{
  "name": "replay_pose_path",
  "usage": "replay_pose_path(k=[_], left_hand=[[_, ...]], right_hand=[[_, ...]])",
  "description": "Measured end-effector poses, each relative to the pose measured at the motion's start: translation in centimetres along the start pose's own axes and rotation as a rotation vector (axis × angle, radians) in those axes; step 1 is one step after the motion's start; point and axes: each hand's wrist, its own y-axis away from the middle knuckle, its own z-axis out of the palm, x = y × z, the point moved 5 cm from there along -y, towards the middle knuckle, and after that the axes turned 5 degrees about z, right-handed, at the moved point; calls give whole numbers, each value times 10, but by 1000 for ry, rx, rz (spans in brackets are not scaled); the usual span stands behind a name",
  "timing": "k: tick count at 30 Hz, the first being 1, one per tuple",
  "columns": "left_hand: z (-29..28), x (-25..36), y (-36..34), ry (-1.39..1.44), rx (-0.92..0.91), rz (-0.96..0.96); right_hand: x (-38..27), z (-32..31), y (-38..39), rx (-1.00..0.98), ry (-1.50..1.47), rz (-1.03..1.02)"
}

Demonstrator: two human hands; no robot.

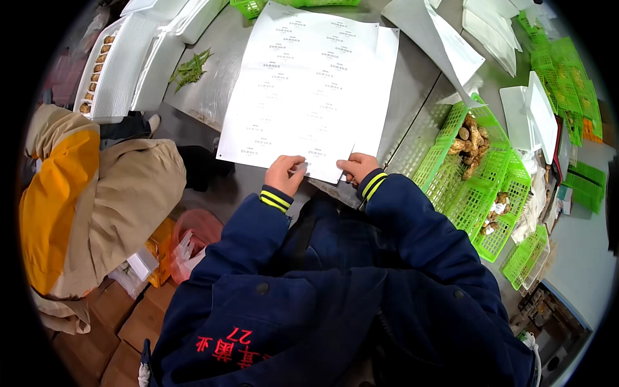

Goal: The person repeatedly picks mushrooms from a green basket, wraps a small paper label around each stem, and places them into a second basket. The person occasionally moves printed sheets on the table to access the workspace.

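Large white sheets with rows of small printed labels (290, 84) lie stacked on the metal table, their lower edge toward me. At that edge my left hand (284, 175) is closed, thumb and fingers pinched together. A small pale, translucent bit shows at its fingertips, too small to make out fully. My right hand (358, 169) pinches the lower right corner of the sheet between thumb and fingers. Both hands are close to each other, just in front of my body.
Green plastic baskets (461, 200) with brown mushrooms (474, 145) stand at the right. A curled white sheet (438, 48) lies beyond them. Green fern sprigs (191, 68) and a white foam box (106, 68) are at the left. A person in a beige and orange garment (109, 193) is close on my left.
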Motion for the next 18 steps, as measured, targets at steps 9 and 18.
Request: replay_pose_path(k=[9, 18], left_hand=[[22, 17, -2, -203, 15, 210], [38, 44, -1, -218, -34, 286]], right_hand=[[13, 12, -7, -223, -57, -22], [-57, -29, 28, 26, 8, -231]])
